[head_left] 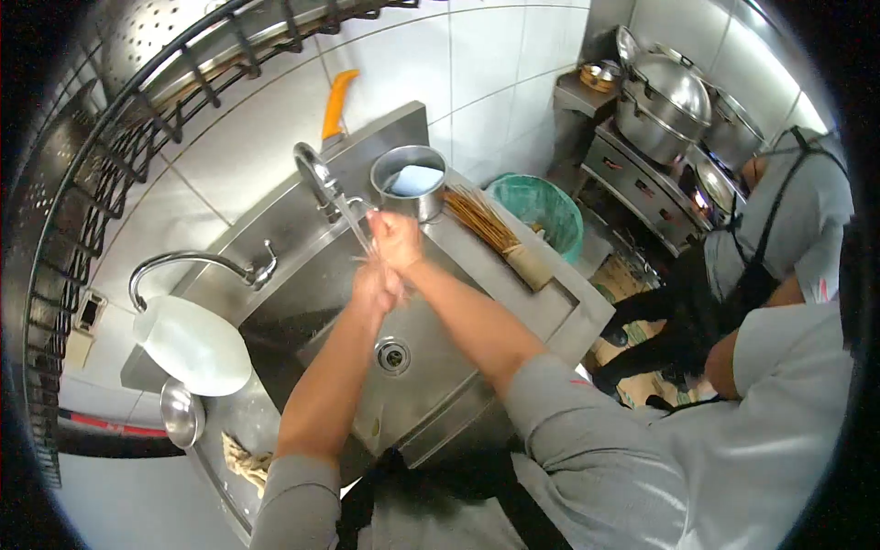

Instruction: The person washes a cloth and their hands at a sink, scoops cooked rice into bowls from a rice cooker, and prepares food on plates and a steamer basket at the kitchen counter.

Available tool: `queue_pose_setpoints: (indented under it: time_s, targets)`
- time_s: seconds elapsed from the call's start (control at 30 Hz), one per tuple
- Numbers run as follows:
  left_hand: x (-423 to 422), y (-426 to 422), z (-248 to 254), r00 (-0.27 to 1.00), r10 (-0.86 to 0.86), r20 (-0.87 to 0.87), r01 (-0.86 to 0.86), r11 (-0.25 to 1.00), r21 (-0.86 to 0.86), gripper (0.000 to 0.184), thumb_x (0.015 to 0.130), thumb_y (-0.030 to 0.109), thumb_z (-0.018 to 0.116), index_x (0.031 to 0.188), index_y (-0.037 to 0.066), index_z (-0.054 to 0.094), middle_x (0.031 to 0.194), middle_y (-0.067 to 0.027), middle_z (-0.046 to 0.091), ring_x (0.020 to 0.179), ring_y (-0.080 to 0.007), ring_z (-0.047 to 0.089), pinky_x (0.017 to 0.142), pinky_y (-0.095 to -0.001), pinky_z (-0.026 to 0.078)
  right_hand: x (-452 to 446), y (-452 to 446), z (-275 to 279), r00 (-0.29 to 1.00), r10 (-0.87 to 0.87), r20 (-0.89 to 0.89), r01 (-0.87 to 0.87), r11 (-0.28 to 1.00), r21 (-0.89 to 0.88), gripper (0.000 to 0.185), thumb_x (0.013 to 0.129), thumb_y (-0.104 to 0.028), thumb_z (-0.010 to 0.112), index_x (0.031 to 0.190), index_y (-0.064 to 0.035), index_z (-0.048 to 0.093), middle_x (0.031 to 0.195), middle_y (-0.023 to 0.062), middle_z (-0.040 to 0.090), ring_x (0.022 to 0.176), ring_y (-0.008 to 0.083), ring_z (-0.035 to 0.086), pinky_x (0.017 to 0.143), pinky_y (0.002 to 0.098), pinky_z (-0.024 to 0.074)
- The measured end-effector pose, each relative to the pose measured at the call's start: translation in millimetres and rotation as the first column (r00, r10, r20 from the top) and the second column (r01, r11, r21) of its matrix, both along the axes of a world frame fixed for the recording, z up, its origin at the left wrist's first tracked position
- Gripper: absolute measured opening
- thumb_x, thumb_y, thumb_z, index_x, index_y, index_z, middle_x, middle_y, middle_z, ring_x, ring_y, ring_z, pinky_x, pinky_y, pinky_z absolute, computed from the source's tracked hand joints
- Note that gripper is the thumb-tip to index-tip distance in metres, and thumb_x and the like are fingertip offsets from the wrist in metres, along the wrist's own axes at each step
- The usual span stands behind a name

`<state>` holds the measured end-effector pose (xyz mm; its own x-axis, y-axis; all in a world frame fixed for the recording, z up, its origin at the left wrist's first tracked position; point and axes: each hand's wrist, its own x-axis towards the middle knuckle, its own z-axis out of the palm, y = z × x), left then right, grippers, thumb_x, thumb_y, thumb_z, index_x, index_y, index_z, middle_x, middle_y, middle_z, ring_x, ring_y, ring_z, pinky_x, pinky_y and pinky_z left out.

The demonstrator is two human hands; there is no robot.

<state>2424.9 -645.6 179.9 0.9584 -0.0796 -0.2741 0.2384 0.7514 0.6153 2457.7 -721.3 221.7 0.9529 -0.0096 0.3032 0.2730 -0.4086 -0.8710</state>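
Both my hands meet under running water (350, 223) from the right-hand faucet (316, 170), above a steel sink (431, 321). My right hand (397, 240) is uppermost with its fingers curled in. Just below it, my left hand (374, 286) is closed too and slightly blurred. Whether anything small lies in either hand is hidden. The sink's drain (392, 356) shows beneath them. Close behind my right hand stands a metal pot (431, 203) with a pale blue block (415, 181) in it.
Bundled wooden sticks (481, 220) lie on the right ledge. A green-lined bin (559, 203) stands beyond. Left are a white pitcher (192, 346), a metal bowl (181, 414) and a cloth (244, 460). An orange-handled knife (338, 103) leans on the wall. A co-worker (761, 220) stands right, near large pots (665, 110).
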Motion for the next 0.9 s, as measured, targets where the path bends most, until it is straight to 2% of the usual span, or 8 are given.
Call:
queue_pose_setpoints:
  time_s: [0.03, 0.2, 0.23, 0.3, 0.47, 0.6, 0.77, 0.9]
  targets:
    - [-7.3, -7.0, 15.5, 0.992, 0.045, -0.114, -0.021, 0.979, 0.204, 0.049, 0.083, 0.062, 0.043, 0.085, 0.014, 0.053, 0.08, -0.005, 0.056, 0.08, -0.0219, 0.057, 0.073, -0.0402, 0.048, -3.4, 2.2, -2.0, 0.998, 0.05, -0.028, -0.048, 0.996, 0.073, 0.021, 0.081, -0.027, 0.061, 0.072, -0.0082, 0.063, 0.07, 0.0073, 0.063, 0.059, 0.0181, 0.055, 0.06, 0.0339, 0.0464]
    - [30.4, 13.9, -49.7, 0.766, -0.056, 0.641, 0.433, 0.781, -0.45, 0.043, 0.085, 0.054, 0.048, 0.094, 0.013, 0.054, 0.087, -0.0052, 0.057, 0.084, -0.0211, 0.056, 0.078, -0.0405, 0.046, -3.4, 13.6, -32.3, 0.946, 0.181, 0.268, -0.221, 0.967, 0.125, 0.028, 0.08, -0.036, 0.058, 0.075, -0.0102, 0.067, 0.077, 0.0092, 0.065, 0.068, 0.0201, 0.059, 0.065, 0.0358, 0.0469]
    - [11.2, 22.6, -37.2, 0.936, -0.192, 0.294, 0.313, 0.836, -0.451, 0.041, 0.085, 0.052, 0.049, 0.094, 0.012, 0.054, 0.087, -0.0051, 0.056, 0.084, -0.0211, 0.056, 0.078, -0.0403, 0.046, -8.5, 23.0, -44.8, 0.914, 0.197, 0.355, -0.252, 0.961, 0.114, 0.031, 0.08, -0.038, 0.057, 0.076, -0.0101, 0.068, 0.078, 0.0097, 0.066, 0.07, 0.0204, 0.061, 0.066, 0.0363, 0.0469]
    - [-24.0, -5.2, 20.8, 0.996, 0.026, -0.084, 0.004, 0.939, 0.343, 0.041, 0.086, 0.051, 0.047, 0.093, 0.012, 0.053, 0.089, -0.006, 0.056, 0.086, -0.0215, 0.056, 0.079, -0.041, 0.046, -14.8, -11.1, 6.3, 0.997, 0.058, -0.056, -0.062, 0.994, -0.086, 0.025, 0.08, -0.029, 0.061, 0.066, -0.0083, 0.061, 0.065, 0.011, 0.06, 0.053, 0.0177, 0.046, 0.053, 0.0363, 0.0412]
    - [7.0, 40.4, -53.8, 0.867, -0.116, 0.484, 0.233, 0.954, -0.188, 0.033, 0.093, 0.037, 0.042, 0.102, 0.007, 0.053, 0.097, -0.0068, 0.058, 0.086, -0.0189, 0.059, 0.075, -0.0368, 0.05, -46.1, 16.7, 3.5, 0.901, 0.137, 0.411, -0.162, 0.987, 0.026, 0.043, 0.082, -0.038, 0.06, 0.058, -0.0034, 0.049, 0.057, 0.0154, 0.052, 0.046, 0.023, 0.043, 0.048, 0.0349, 0.0395]
    - [-17.0, 16.4, 11.8, 0.968, -0.219, -0.121, 0.245, 0.927, 0.283, 0.034, 0.094, 0.034, 0.042, 0.105, 0.005, 0.055, 0.096, -0.0081, 0.06, 0.086, -0.0209, 0.059, 0.077, -0.0371, 0.049, 1.5, -27.0, 2.9, 0.987, 0.03, -0.155, -0.072, 0.958, -0.277, 0.046, 0.078, -0.052, 0.057, 0.07, -0.0074, 0.063, 0.07, 0.0162, 0.061, 0.064, 0.0324, 0.058, 0.062, 0.0417, 0.0449]
    - [-2.3, 66.1, 61.4, 0.845, -0.532, 0.041, 0.491, 0.806, 0.331, 0.041, 0.09, 0.036, 0.05, 0.115, 0.003, 0.051, 0.112, -0.0099, 0.057, 0.102, -0.0216, 0.055, 0.089, -0.0364, 0.044, 0.8, -44.9, 15.8, 0.704, 0.68, -0.205, -0.67, 0.731, 0.126, 0.027, 0.079, -0.022, 0.067, 0.093, -0.0005, 0.065, 0.081, 0.0074, 0.063, 0.081, 0.0131, 0.057, 0.071, 0.0272, 0.0474]
    - [-6.9, 65.4, 32.5, 0.852, -0.511, 0.11, 0.367, 0.736, 0.569, 0.046, 0.086, 0.033, 0.057, 0.12, 0.002, 0.049, 0.112, -0.0085, 0.057, 0.101, -0.0193, 0.055, 0.089, -0.0353, 0.044, 4.8, -62.3, 23.0, 0.871, 0.489, -0.041, -0.234, 0.488, 0.841, 0.016, 0.074, -0.007, 0.066, 0.086, 0.0033, 0.063, 0.08, 0.005, 0.062, 0.083, 0.0145, 0.059, 0.072, 0.0282, 0.0488]
